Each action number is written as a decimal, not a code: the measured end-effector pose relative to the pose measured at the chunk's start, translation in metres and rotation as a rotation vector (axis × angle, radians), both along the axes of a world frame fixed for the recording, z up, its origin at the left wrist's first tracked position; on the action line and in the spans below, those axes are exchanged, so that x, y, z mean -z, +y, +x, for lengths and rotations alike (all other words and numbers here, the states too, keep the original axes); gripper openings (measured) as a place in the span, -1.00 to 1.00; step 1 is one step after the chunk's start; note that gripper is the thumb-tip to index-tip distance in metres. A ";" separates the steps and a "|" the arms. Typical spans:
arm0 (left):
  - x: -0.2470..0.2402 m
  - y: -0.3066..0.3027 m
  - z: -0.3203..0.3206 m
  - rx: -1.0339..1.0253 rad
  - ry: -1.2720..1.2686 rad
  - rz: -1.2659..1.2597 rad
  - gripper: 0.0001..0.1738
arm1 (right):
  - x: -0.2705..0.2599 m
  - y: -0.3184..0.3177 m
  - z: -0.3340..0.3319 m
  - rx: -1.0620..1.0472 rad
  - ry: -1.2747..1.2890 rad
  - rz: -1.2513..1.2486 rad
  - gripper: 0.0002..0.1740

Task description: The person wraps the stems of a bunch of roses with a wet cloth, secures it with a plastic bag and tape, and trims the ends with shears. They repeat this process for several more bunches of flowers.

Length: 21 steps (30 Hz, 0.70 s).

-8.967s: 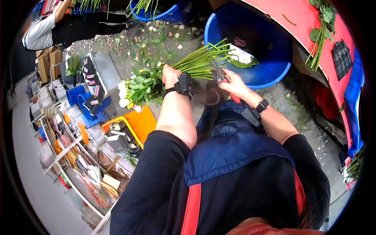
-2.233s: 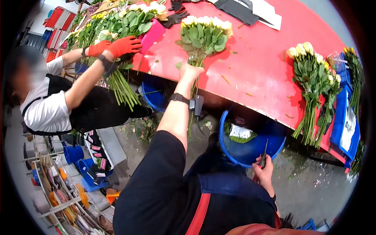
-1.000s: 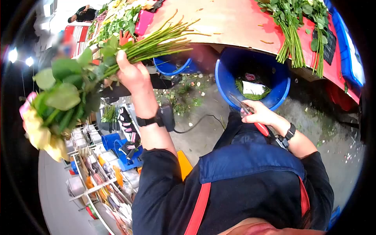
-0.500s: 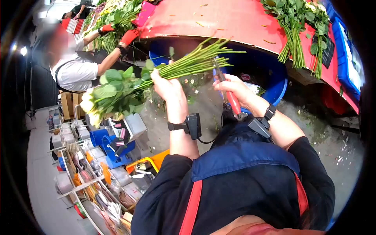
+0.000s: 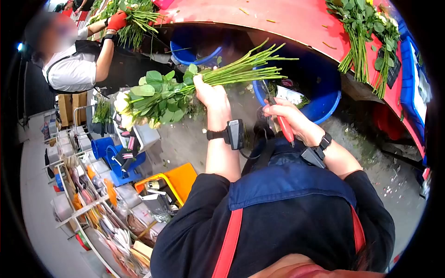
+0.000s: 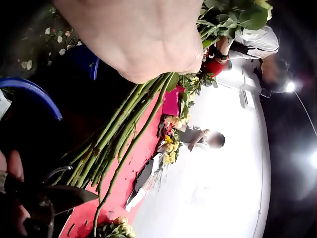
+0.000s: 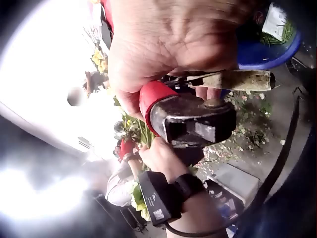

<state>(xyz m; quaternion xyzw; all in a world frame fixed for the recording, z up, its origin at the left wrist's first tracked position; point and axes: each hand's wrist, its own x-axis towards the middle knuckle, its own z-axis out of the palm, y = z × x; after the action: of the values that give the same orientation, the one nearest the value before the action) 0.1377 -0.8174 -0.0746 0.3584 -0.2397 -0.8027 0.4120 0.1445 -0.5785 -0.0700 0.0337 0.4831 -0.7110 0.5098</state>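
Observation:
A bunch of pale yellow roses (image 5: pixel 160 95) lies across my left hand (image 5: pixel 213 97), flower heads to the left. My fingers grip it partway along the green stems (image 5: pixel 245 69), whose uneven cut ends point right, over the blue bin. Below those ends, my right hand (image 5: pixel 292 118) holds red-handled pruning shears (image 5: pixel 286 129), blades pointing up. In the left wrist view the shears' dark blade (image 6: pixel 74 197) overlaps the stem ends. From the right wrist, the handle's butt (image 7: pixel 193 121) shows under the palm, with the left hand (image 7: pixel 166 158) beyond.
The large blue bin (image 5: pixel 331 106) holds stem cuttings and a white packet (image 5: pixel 288 94). Behind it curves the red table (image 5: pixel 287 23), with more roses (image 5: pixel 357 41) at right. Another person (image 5: pixel 76 65) in red gloves works at left. Shelves (image 5: pixel 88 204) and an orange crate (image 5: pixel 183 180) stand lower left.
The left hand has brought the roses from the table, past the far left, to the bin. Over the last half second, the shears have dropped slightly away from the stem ends.

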 end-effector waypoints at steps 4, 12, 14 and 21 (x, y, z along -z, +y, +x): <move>0.005 -0.001 0.006 -0.048 -0.012 0.060 -0.82 | 0.012 -0.016 -0.011 -0.030 -0.001 0.036 -0.59; 0.022 -0.021 0.012 -0.097 -0.035 0.106 -0.84 | 0.015 -0.022 -0.014 -0.012 0.017 0.000 -0.66; 0.028 -0.023 0.016 -0.077 0.005 0.141 -0.88 | 0.014 -0.027 -0.014 0.028 -0.006 0.004 -0.67; 0.036 -0.027 0.016 -0.009 0.028 0.083 -0.88 | 0.018 -0.028 -0.021 -0.029 -0.043 -0.031 -0.58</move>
<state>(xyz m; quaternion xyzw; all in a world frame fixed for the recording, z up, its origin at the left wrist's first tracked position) 0.1534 -0.8447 -0.1103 0.3648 -0.1988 -0.8151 0.4039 0.1236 -0.6064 -0.0881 0.0341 0.4612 -0.7102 0.5308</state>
